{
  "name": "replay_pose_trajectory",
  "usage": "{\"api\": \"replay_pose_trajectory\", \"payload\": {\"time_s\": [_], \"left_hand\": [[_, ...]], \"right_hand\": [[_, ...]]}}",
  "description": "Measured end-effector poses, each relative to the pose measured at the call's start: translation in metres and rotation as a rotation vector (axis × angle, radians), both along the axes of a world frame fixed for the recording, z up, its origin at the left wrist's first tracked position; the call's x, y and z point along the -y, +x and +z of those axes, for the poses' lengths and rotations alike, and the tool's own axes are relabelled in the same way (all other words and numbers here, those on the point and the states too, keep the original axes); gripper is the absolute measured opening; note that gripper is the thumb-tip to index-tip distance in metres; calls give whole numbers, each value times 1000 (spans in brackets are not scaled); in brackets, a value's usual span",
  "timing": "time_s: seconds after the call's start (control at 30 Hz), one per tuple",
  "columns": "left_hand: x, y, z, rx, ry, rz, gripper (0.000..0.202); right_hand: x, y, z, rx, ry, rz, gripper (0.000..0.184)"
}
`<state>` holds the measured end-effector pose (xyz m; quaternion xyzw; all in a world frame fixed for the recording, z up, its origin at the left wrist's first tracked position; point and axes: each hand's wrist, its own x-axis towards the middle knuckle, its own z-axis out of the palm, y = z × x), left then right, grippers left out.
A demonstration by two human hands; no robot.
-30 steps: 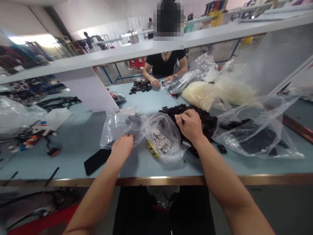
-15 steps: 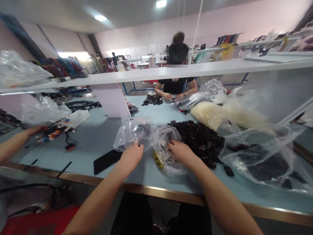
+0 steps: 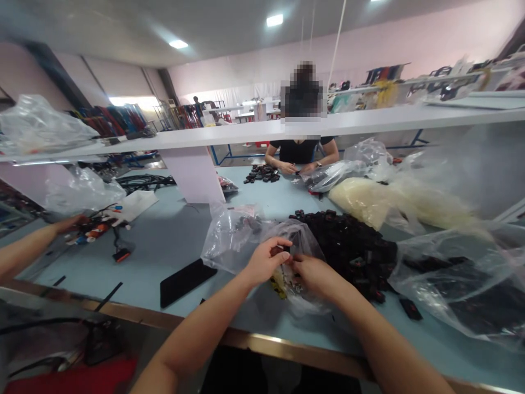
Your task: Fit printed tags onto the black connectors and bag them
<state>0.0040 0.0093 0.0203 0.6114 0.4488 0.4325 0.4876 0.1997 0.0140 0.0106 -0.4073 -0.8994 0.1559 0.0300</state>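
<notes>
My left hand [image 3: 267,260] is pinched round a small black piece [image 3: 286,249], probably a buckle-like plastic part. Close beside it, my right hand [image 3: 315,274] has its fingers drawn together near that piece; what they hold is hidden. Both hands are over an open clear bag [image 3: 305,234] with small white parts [image 3: 289,278] in it. A heap of black plastic pieces [image 3: 353,246] lies just beyond my right hand. Left of my left hand sits another clear bag [image 3: 225,241] with a few dark pieces inside.
A black flat slab [image 3: 186,282] lies near the table's front edge. At the left, another person's hand [image 3: 76,223] touches wired parts. A co-worker [image 3: 301,150] sits opposite, behind a white shelf [image 3: 246,131]. A large bag of black pieces [image 3: 463,290] is at the right.
My left hand has left the clear bag and come right to meet my right hand, with a small black piece in it. My right hand has come out of the white parts.
</notes>
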Motion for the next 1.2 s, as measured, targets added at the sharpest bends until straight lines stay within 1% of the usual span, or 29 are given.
{"api": "replay_pose_trajectory", "payload": {"time_s": [0.07, 0.1, 0.17, 0.23, 0.33, 0.47, 0.6, 0.7, 0.83, 1.03, 1.2], "left_hand": [[-1, -5, -15, -4, -15, 42, 38], [-1, -7, -19, -9, -17, 52, 39], [-1, -10, -24, 0, -23, 65, 41], [-1, -11, -24, 47, -44, 67, 44], [-1, -8, -23, 159, -122, 38, 50], [2, -5, -21, 247, -197, 9, 55], [4, -6, -19, 261, -192, 16, 54], [4, -5, -18, 253, -176, 21, 52], [3, -4, -20, 234, -155, 31, 52], [3, -4, -23, 265, -168, 44, 49], [2, -4, -26, 280, -143, 30, 47]], "right_hand": [[1, -1, 2, 53, -8, 4, 22], [1, -2, 3, 63, -6, 2, 20], [2, -2, 5, 57, -10, 2, 22], [3, -1, 6, 48, -25, 6, 25], [3, 0, 6, 50, -44, 3, 28], [2, 2, 4, 40, -31, -20, 30], [2, 2, 3, 10, -15, -74, 23], [4, 3, 3, -13, 4, -88, 19], [4, 5, -2, -83, 43, -86, 20], [1, 10, -12, -275, 35, -97, 21], [0, 10, -12, -306, 26, -106, 20]]}}
